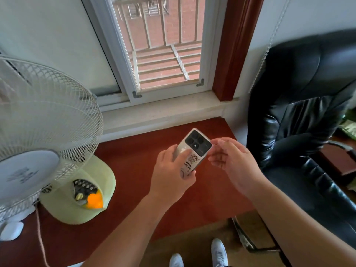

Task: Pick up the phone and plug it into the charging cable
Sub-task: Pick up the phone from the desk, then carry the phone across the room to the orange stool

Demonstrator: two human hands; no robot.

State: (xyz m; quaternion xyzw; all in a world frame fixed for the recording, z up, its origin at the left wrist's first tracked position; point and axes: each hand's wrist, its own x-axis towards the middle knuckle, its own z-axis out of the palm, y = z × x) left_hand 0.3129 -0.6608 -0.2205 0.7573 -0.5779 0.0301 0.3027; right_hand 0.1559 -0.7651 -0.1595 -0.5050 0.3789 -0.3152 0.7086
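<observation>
Head view, frame centre: left hand (170,171) clasps the phone (192,151), back up; right hand (230,158) pinches by its top corner, contents unclear; pickup done; next, bring the plug to the port.

A reddish-brown worktop (134,170) lies beneath the hands (169,170). On it, left of them, stands a pale fan (77,189); a white object (11,230) sits farther left.

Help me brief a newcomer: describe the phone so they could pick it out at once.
Start at the window, then drop to the red-brown desk below its sill. Above the desk, the left hand grips the phone, back up. It alone has a dark four-lens camera block and cartoon stickers.
</observation>
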